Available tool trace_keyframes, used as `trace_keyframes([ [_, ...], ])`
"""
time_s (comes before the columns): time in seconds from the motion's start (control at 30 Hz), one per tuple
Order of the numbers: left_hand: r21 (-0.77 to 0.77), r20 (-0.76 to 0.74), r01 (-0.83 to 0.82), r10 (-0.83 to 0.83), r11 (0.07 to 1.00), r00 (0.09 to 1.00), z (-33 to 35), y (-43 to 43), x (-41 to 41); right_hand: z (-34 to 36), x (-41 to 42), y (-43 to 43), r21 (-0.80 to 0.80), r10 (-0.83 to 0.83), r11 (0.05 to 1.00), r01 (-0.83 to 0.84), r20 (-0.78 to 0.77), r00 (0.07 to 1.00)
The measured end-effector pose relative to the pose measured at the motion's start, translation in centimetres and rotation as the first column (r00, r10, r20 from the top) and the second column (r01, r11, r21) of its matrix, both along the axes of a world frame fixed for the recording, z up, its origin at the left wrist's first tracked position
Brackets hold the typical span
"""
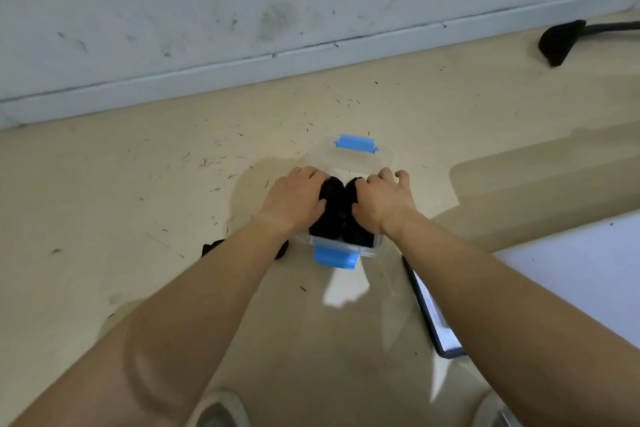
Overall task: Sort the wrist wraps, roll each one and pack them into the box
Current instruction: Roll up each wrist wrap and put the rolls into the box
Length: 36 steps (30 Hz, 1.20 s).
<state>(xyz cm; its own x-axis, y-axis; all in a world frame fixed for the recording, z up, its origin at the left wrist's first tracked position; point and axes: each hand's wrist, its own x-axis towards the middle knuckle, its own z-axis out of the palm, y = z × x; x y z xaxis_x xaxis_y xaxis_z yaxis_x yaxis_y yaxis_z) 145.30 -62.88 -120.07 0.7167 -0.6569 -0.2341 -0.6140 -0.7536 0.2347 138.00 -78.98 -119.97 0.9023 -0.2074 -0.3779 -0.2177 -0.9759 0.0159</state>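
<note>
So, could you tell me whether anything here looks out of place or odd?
Yes: one black wrap lies far off by the wall, away from the box, and another black piece sits half hidden under the left arm. Dark specks litter the floor.

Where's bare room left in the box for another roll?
Bare: far half of the box, up to the far blue latch. Crowded: near half, where left hand grips left roll and right hand grips right roll.
</note>
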Motion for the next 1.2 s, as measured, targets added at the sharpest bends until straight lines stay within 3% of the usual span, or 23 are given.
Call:
trace_keyframes([
  [0.13,-0.029,-0.033,-0.108,0.107,0.994,0.994,1.8,5.0,-1.2,2.5,-0.2,4.0,0.076,0.041,0.996,-0.05,0.119,0.992],
  [0.3,0.115,-0.09,-0.274,0.285,0.955,0.954,1.5,11.9,-2.6,3.7,0.2,11.2,0.295,0.153,0.938,-0.181,0.115,0.982],
  [0.4,0.249,-0.08,-0.326,0.355,0.912,0.931,0.2,15.3,-3.3,2.0,0.2,14.9,0.202,0.288,0.932,-0.301,0.09,0.953],
  [0.57,0.257,-0.216,-0.45,0.504,0.855,0.836,-2.9,17.4,-3.7,-1.7,0.6,17.6,-0.031,0.348,0.936,-0.349,-0.032,0.937],
  [0.7,0.248,-0.275,-0.482,0.538,0.841,0.797,-5.2,16.9,-3.1,-3.5,1.0,18.2,-0.076,0.356,0.928,-0.364,-0.103,0.929],
  [0.87,0.153,-0.267,-0.513,0.535,0.845,0.801,-5.3,16.8,-2.6,-4.4,1.0,18.0,-0.034,0.37,0.929,-0.37,-0.003,0.929],
  [1.03,-0.017,-0.201,-0.564,0.55,0.825,0.811,-1.5,15.4,-1.4,-0.6,1.5,15.4,0.087,0.244,0.959,-0.269,0.225,0.943],
  [1.2,-0.227,-0.137,-0.534,0.516,0.815,0.846,3.8,10.5,0.3,4.7,2.3,8.5,0.269,-0.072,0.963,-0.026,0.348,0.935],
])
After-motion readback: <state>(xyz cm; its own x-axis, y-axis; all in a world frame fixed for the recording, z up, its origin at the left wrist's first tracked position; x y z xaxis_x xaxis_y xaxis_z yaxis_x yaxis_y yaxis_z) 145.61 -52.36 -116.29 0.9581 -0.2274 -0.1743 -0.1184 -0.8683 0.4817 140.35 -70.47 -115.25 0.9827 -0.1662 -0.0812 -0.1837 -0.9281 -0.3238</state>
